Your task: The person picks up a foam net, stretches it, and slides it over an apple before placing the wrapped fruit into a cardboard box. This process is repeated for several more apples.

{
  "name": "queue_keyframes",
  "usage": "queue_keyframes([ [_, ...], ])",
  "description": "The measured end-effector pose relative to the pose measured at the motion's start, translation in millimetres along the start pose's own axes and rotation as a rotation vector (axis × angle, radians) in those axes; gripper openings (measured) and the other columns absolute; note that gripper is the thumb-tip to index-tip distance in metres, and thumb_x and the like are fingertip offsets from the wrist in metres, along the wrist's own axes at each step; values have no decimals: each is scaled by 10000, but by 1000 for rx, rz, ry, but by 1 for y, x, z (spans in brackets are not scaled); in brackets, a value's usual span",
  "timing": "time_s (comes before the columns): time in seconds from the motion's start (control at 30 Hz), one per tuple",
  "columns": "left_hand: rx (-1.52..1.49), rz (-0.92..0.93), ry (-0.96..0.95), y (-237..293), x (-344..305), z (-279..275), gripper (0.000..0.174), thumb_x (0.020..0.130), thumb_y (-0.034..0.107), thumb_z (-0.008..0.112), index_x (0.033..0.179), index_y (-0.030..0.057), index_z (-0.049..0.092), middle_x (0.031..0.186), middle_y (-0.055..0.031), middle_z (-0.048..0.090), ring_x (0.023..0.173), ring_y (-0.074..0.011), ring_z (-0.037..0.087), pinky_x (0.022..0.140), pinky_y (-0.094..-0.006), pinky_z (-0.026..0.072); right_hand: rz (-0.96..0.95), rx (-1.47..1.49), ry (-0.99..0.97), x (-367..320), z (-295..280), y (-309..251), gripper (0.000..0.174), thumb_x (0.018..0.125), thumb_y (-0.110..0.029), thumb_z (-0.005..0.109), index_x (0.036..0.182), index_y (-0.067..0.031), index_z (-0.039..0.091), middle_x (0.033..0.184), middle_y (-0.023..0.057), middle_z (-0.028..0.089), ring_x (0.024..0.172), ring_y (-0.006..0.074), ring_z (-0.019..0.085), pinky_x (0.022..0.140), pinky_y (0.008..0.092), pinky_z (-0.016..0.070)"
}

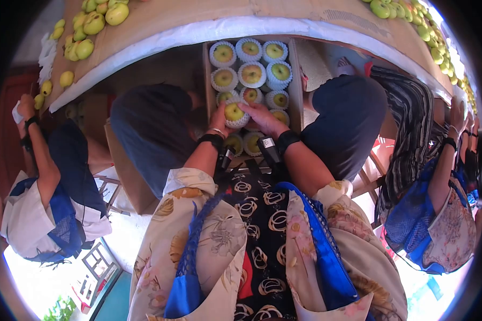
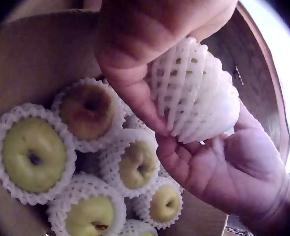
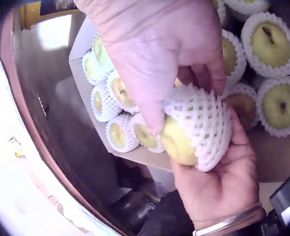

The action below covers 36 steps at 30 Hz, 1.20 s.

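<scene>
Both hands hold one yellow-green apple in a white foam net (image 1: 234, 113) over the near part of a cardboard box (image 1: 298, 75). In the right wrist view the left hand (image 3: 218, 189) cups the netted apple (image 3: 196, 130) from below, a metal bangle at its wrist. From above, the right hand (image 3: 157, 44) has its thumb against the apple's bare side. The left wrist view shows the net (image 2: 194, 93) between both hands. Rows of netted apples (image 1: 252, 74) fill the box beneath, their tops uncovered.
A tabletop with a white padded edge (image 1: 198, 33) curves across in front, with loose apples (image 1: 94, 23) at its left and more at its right. The wearer's knees flank the box. Seated people are at both sides, and a brown carton (image 1: 128, 171) stands left.
</scene>
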State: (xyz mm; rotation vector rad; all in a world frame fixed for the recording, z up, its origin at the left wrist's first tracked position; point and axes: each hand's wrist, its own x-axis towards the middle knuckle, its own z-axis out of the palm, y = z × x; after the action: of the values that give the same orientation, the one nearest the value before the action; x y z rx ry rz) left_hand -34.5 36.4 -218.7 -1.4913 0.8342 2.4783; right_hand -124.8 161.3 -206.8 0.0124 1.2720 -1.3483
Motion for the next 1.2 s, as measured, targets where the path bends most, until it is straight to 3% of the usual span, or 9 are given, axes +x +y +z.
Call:
queue_keyframes([
  [0.2,-66,4,-18,1,-10,9,549,870,533,400,1248,137,428,1228,-82,498,1111,-271,502,883,-476,428,24,-143,54,-6,-1,-3,535,817,-469,570,1155,-60,504,1070,51,578,944,145,555,820,302,436],
  [0.3,-99,64,-87,-3,5,-3,564,857,544,421,1243,133,434,1232,-81,493,1122,-266,492,892,-470,420,30,-11,57,-6,-1,-5,540,798,-434,611,1164,-55,494,1062,54,576,947,148,548,810,304,434],
  [0.4,-113,47,-106,-1,4,-3,550,847,512,458,1244,132,433,1224,-84,495,1123,-261,485,916,-470,394,-161,-82,113,15,-6,8,546,740,-410,662,1119,-42,522,1004,66,561,846,151,530,721,269,416],
  [0.6,-89,-48,-199,6,-11,-3,521,797,403,525,1234,131,442,1209,-91,501,1110,-267,484,941,-476,362,-194,326,48,12,-6,1,542,758,-169,660,1226,-41,420,1110,116,536,1022,225,538,846,369,449],
  [0.8,-206,22,-270,5,-6,-9,465,799,326,575,1199,117,464,1178,-84,521,1096,-262,499,923,-481,389,-237,266,84,21,3,4,611,753,-98,665,1265,15,350,1140,161,510,1038,246,528,878,344,441],
  [0.9,-150,84,-202,-1,-5,-3,438,803,244,615,1192,109,466,1155,-78,535,1076,-247,516,907,-465,415,-270,202,107,15,5,4,621,744,-155,692,1237,57,377,1105,177,522,1003,236,535,846,309,446],
  [1.1,-180,74,-263,-1,-1,-3,418,798,190,633,1173,91,478,1134,-84,543,1062,-241,526,906,-440,434,-580,-190,260,14,14,18,411,884,-323,517,1136,2,501,1059,95,571,988,143,525,856,269,405],
  [1.13,-176,70,-262,-2,0,-2,417,797,186,634,1171,87,479,1134,-87,543,1062,-242,526,907,-439,434,-568,-218,350,7,18,15,357,908,-339,466,1056,-22,540,1012,51,573,930,117,517,841,261,396],
  [1.2,-162,74,-254,-1,-1,-3,419,795,181,635,1170,79,479,1133,-91,542,1060,-245,527,908,-437,435,-491,-64,293,12,16,16,354,913,-341,456,1027,-17,543,981,51,566,906,121,507,831,265,399],
])
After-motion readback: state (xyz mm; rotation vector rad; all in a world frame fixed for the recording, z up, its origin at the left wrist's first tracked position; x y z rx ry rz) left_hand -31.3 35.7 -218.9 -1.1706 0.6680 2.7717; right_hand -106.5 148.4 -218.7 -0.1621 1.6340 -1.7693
